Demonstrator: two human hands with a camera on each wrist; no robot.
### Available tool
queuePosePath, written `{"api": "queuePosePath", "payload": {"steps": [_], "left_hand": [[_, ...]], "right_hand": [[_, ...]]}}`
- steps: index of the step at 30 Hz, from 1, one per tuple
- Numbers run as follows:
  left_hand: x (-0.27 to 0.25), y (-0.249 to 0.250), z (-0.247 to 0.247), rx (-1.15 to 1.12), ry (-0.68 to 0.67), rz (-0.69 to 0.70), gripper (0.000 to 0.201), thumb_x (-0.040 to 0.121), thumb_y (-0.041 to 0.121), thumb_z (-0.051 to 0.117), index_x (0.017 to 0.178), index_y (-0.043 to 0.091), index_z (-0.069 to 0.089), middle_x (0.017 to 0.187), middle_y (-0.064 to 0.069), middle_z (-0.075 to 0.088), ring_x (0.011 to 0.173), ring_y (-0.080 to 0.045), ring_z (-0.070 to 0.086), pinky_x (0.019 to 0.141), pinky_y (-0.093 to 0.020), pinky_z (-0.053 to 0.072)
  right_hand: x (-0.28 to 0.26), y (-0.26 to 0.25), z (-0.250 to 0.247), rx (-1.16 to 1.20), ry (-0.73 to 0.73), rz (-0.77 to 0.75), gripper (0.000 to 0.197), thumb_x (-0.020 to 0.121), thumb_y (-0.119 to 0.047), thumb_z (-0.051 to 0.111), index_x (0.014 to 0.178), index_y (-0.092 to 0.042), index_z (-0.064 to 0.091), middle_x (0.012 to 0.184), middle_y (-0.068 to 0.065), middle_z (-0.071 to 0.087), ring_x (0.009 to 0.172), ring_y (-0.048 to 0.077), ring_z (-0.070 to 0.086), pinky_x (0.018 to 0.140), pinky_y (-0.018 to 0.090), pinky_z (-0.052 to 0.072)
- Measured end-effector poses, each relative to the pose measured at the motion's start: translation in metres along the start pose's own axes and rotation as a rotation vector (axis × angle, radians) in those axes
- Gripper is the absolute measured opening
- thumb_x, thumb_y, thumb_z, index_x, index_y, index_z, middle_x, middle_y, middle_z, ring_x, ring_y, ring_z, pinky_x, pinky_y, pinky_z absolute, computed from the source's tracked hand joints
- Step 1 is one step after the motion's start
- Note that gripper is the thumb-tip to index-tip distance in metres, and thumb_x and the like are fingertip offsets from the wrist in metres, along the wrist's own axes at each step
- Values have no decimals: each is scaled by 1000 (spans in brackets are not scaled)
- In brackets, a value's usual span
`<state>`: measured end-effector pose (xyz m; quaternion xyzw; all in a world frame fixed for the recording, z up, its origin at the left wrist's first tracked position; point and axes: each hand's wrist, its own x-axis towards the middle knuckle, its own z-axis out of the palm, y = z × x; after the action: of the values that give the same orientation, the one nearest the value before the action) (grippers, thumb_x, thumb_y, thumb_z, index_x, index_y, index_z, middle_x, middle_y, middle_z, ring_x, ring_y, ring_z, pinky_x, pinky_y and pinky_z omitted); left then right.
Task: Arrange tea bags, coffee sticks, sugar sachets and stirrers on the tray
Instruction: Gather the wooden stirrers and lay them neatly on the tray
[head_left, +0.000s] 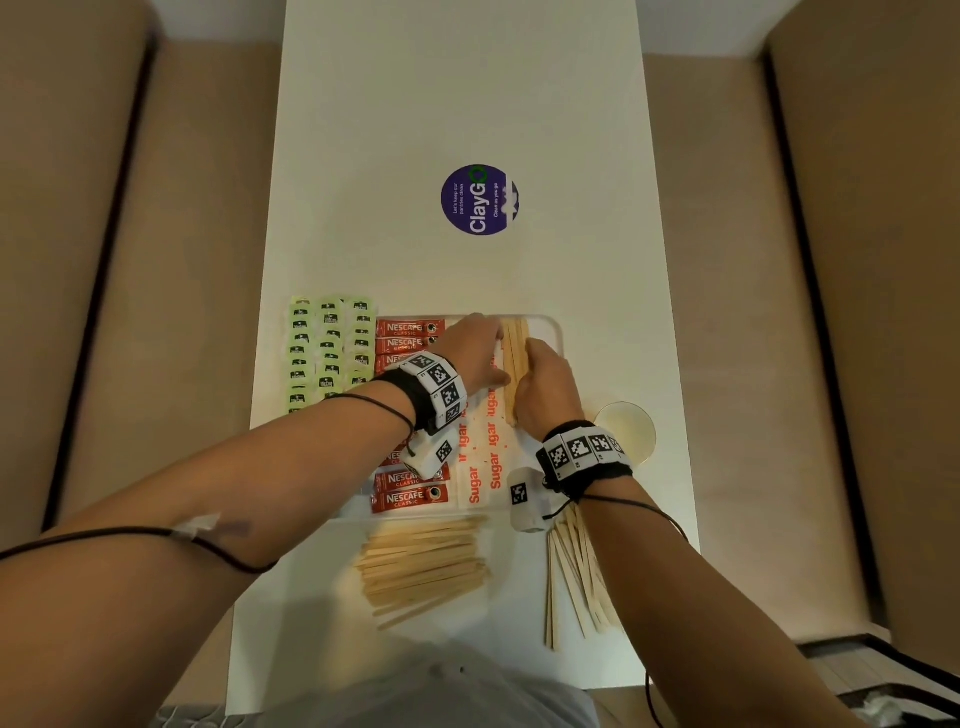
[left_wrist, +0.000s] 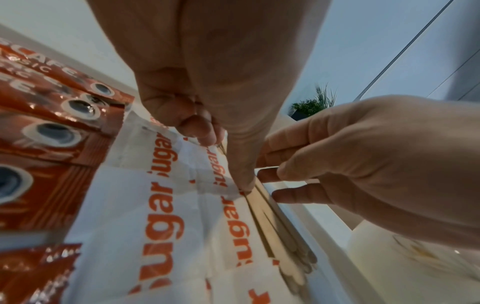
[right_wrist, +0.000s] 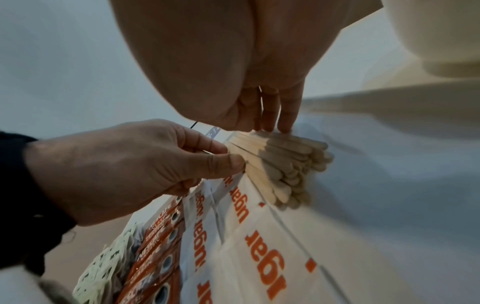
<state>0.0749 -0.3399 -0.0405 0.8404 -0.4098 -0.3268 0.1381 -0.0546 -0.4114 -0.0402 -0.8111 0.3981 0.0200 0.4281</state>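
A white tray (head_left: 557, 332) holds red Nescafe coffee sticks (head_left: 410, 330) on its left and white sugar sachets (head_left: 483, 467) in the middle. A bundle of wooden stirrers (head_left: 515, 353) lies along its right side. My left hand (head_left: 483, 353) presses thumb and fingertips against the bundle's left edge, seen close in the right wrist view (right_wrist: 228, 164). My right hand (head_left: 540, 364) presses straight fingers (right_wrist: 270, 115) onto the stirrers (right_wrist: 280, 160) from the right. Neither hand wraps around anything. Green tea bags (head_left: 327, 348) lie in rows on the table just left of the tray.
Two loose piles of stirrers lie on the table in front of the tray, one fanned at the middle (head_left: 421, 566), one at the right (head_left: 576, 577). A pale cup (head_left: 626, 431) stands right of the tray. A purple round sticker (head_left: 479, 200) marks the far tabletop.
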Motion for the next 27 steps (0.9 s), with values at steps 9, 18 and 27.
{"api": "queuePosePath", "payload": {"steps": [9,18,27], "left_hand": [[-2,-1,-1,1,-12,-3,51,82,35,81,124,18,57,107,3,55,92,-16,60,75,-26,47],[-1,-3,3,14,-67,-10,67,81,39,81,136,14,51,119,-2,55,100,-20,60,83,-32,50],[-4,-5,4,52,-56,-11,49,84,37,78,120,13,54,104,2,50,86,-16,54,70,-27,45]], "right_hand": [[-26,-7,-21,-69,-42,20,32,100,-1,40,117,-9,66,110,4,68,98,21,65,80,25,50],[-95,32,-3,-432,-350,-69,42,98,2,48,136,-11,61,134,5,60,121,23,55,104,31,48],[-73,34,10,-404,-263,-223,31,99,-7,55,129,-9,63,132,8,61,118,26,56,96,35,54]]}}
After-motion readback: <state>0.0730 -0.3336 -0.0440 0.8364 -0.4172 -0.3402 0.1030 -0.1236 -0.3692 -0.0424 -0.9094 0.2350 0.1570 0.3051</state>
